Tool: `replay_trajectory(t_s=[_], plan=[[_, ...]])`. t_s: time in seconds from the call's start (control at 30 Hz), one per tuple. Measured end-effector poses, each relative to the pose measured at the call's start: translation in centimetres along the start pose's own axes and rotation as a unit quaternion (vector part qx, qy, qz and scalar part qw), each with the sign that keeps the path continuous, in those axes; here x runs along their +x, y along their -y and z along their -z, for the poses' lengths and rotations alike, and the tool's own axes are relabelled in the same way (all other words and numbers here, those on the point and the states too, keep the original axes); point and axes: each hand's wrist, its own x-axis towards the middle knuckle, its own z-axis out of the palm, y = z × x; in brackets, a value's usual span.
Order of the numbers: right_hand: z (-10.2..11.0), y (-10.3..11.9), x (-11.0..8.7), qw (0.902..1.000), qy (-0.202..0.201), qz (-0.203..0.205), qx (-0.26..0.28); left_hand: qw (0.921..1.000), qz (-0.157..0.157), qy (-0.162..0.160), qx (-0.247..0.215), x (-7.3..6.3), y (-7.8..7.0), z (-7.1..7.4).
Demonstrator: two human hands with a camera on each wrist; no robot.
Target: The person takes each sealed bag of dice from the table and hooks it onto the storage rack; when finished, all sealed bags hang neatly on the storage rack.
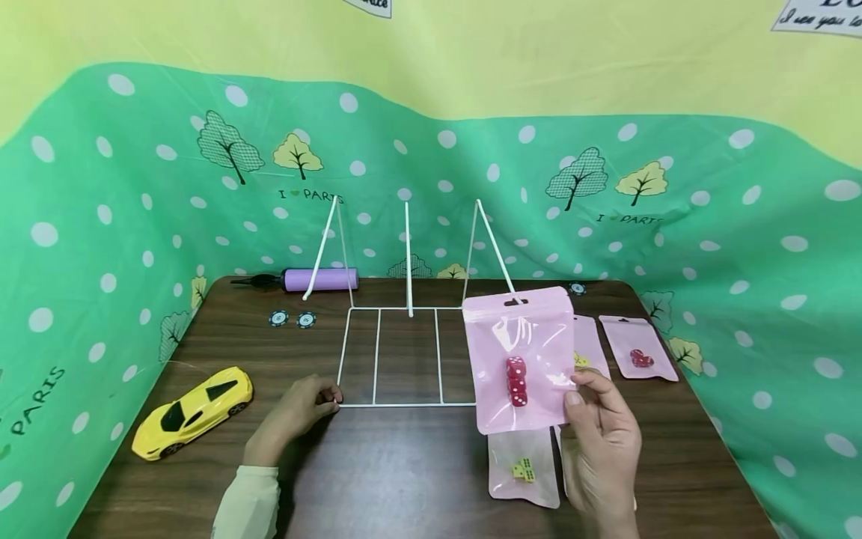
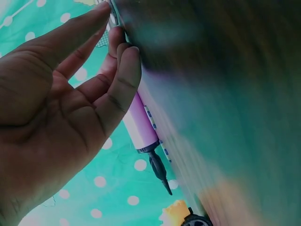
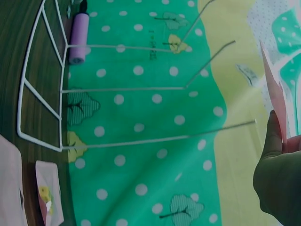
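Note:
My left hand (image 1: 303, 410) pinches the front left corner of a white wire rack (image 1: 404, 406), which has a flat gridded base and tall bent prongs at the back. My right hand (image 1: 606, 442) holds up a pink zip bag (image 1: 488, 352) by its right edge, thumb on the front. Red dice (image 1: 516, 382) show in a column through the bag. Held up there, the bag hides the rack's right part in the head view. In the right wrist view the bag (image 3: 275, 89) appears edge-on, well out from the prongs (image 3: 127, 89).
A small pink bag (image 1: 501, 486) with yellow dice lies below the raised one. Another bag (image 1: 613, 337) with red dice lies at the right; others are partly hidden. A yellow toy car (image 1: 195, 412), poker chips (image 1: 306, 320) and a purple hand pump (image 1: 319, 279) are on the left.

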Motion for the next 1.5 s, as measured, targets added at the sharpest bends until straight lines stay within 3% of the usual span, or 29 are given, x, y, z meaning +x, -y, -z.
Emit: replay_trajectory(t_s=[0.2, 0.4, 0.53, 0.73, 1.07, 1.3, 1.5], plan=[[-1.2, -0.7, 0.0, 0.9984, 0.005, -0.021, -0.053, 0.9997, -0.022, -0.012, -0.008, -0.4, 0.7, 0.4], [-2.0, -1.5, 0.2, 0.9984, 0.027, -0.030, -0.039, 0.9992, -0.034, -0.020, -0.008, -1.0, 1.0, 1.2], [-2.6, -2.1, 0.2, 0.9965, 0.035, -0.045, -0.061, 0.9986, -0.031, -0.041, -0.010, -1.8, 0.6, 2.2], [-3.4, -3.0, 0.4, 0.9977, 0.055, -0.035, -0.018, 0.9967, -0.024, -0.077, 0.005, -3.2, 0.0, 3.8], [-5.4, -4.8, 0.4, 0.9956, 0.082, -0.041, -0.017, 0.9913, -0.032, -0.128, 0.004, -5.6, -1.6, 6.0], [-6.5, -5.7, 0.2, 0.9932, 0.086, -0.058, -0.054, 0.9882, -0.007, -0.149, 0.037, -7.6, -2.4, 7.3], [-7.4, -6.5, 0.0, 0.9922, 0.091, -0.073, -0.044, 0.9834, 0.006, -0.172, 0.059, -9.1, -3.1, 7.9]])
